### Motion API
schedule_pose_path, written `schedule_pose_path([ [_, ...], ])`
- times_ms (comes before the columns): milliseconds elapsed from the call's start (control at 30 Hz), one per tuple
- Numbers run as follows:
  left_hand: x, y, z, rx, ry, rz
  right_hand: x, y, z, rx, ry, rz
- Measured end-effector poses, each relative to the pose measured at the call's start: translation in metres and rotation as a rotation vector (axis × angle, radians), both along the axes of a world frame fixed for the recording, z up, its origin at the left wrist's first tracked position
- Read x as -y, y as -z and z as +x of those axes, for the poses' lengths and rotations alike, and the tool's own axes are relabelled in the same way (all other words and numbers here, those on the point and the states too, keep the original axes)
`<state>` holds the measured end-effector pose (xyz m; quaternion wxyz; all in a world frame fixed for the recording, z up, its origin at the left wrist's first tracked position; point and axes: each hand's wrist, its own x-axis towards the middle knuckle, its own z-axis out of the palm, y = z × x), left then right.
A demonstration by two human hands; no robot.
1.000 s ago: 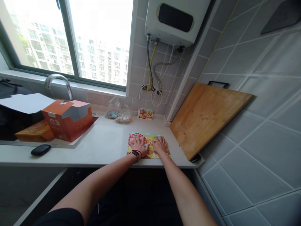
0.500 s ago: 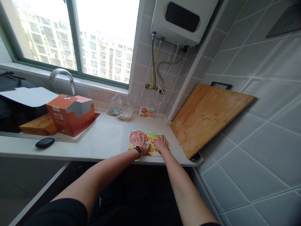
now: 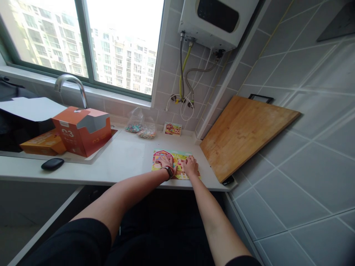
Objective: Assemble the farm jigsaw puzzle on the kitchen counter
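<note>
A colourful farm picture (image 3: 163, 153), with a red barn at its left, lies flat near the counter's front edge. My left hand (image 3: 166, 162) rests on its barn side, palm down with the fingers apart, and a dark band circles the wrist. On the right half sits my right hand (image 3: 190, 167), its fingers somewhat bent and their tips on the picture. Both hands cover parts of the sheet. Behind it, a small card (image 3: 172, 129) with a similar farm scene leans against the wall.
Two clear bags of small coloured bits, one bag (image 3: 134, 125) beside another bag (image 3: 146, 132), lie by the wall. To the left are an orange open box (image 3: 80, 135), a flatter orange box (image 3: 44, 143) and a black mouse-like object (image 3: 52, 164). A wooden board (image 3: 246, 133) leans at right.
My left hand has slid slightly right and up over the picture. The fingers of my right hand, spread before, are now more bent. The view has shifted a little.
</note>
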<state>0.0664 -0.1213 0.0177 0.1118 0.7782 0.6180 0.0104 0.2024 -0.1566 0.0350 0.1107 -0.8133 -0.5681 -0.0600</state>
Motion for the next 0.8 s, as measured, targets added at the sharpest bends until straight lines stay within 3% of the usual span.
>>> schedule_pose_path([
  [300, 0.006, -0.011, -0.002, -0.031, 0.049, 0.055, 0.005, -0.004, -0.002, 0.074, -0.017, 0.001],
  [467, 0.002, -0.015, -0.030, -0.024, 0.248, 0.184, 0.007, -0.006, 0.000, 0.078, -0.057, -0.039],
  [633, -0.037, -0.032, -0.081, -0.057, 0.501, 0.242, 0.008, -0.007, 0.002, 0.038, -0.072, -0.051],
  [800, -0.097, -0.055, -0.132, -0.130, 0.527, 0.247, 0.005, -0.003, 0.008, -0.009, -0.102, -0.061],
])
